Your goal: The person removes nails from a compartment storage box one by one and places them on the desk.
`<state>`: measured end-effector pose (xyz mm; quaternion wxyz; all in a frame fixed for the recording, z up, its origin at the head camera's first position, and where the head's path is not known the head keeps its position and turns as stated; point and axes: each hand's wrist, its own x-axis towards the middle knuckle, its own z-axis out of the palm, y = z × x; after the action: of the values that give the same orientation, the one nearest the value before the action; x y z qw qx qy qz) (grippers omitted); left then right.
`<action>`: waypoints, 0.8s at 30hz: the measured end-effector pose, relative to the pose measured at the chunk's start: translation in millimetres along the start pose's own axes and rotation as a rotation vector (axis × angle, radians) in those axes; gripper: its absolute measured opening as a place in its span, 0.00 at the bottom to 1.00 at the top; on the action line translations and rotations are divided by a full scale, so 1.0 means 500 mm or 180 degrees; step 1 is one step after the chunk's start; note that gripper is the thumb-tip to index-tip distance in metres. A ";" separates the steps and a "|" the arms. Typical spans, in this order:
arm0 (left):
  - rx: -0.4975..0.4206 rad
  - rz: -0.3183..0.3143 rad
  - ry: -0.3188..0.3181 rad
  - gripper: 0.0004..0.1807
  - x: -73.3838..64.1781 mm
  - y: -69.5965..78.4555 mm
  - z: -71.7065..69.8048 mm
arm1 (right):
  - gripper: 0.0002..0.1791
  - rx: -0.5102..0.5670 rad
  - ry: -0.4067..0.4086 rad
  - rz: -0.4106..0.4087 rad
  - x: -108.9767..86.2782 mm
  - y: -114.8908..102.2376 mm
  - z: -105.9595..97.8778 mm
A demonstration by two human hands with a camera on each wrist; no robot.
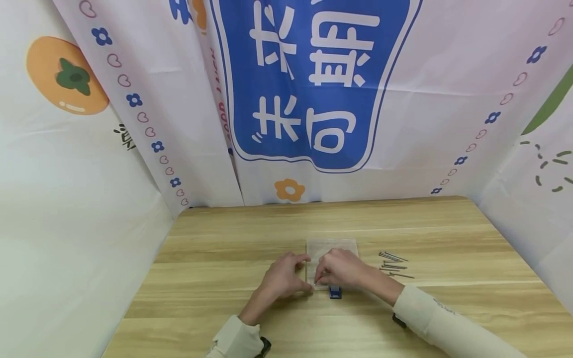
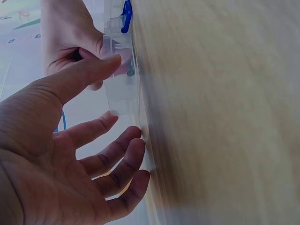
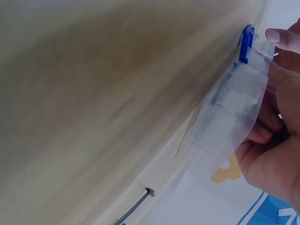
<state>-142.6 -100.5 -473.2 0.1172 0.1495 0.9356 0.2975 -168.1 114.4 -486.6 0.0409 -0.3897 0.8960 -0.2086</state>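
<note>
The right hand has its grip around the near end of a clear plastic box, fingers curled over the lid and the thumb tucked beneath, as the right wrist view shows. The left hand lies just to the left of that grip with its fingers loosely spread and nothing held; in the left wrist view its thumb presses against the box's side wall, while the other fingers hang free just beside the desk edge.

Beneath the grip spreads the wooden desk, which carries the box flat near its middle. Behind and around the desk, well beyond the hands, hangs a white printed cloth backdrop with a big blue panel of white characters, small flowers and an orange fruit off to the far left.

The box reaches away from the grip towards the backdrop. Both cream sleeves run back from the hands towards the near desk edge.

To the right of the grip, near but apart from the box, lies a loose heap of metal nails; one of them shows below the box in the right wrist view.

Right at the grip, on the box's near edge, sits a small blue latch, touching the desk; it also shows in both wrist views.
</note>
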 end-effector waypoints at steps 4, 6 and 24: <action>0.0016 0.0021 0.0006 0.41 0.000 -0.002 -0.001 | 0.02 -0.0041 -0.0075 -0.0036 0.003 -0.002 -0.001; 0.0021 0.0036 0.0013 0.41 0.000 -0.003 -0.001 | 0.02 -0.0044 -0.0140 -0.0023 0.005 -0.002 -0.002; -0.0031 -0.0073 0.0010 0.41 0.002 0.001 0.000 | 0.04 0.0254 0.0064 0.0326 -0.027 0.055 -0.082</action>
<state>-143.2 -99.9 -473.1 0.1198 0.1377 0.9360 0.3009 -187.5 155.0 -461.5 0.0581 -0.3393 0.9062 -0.2457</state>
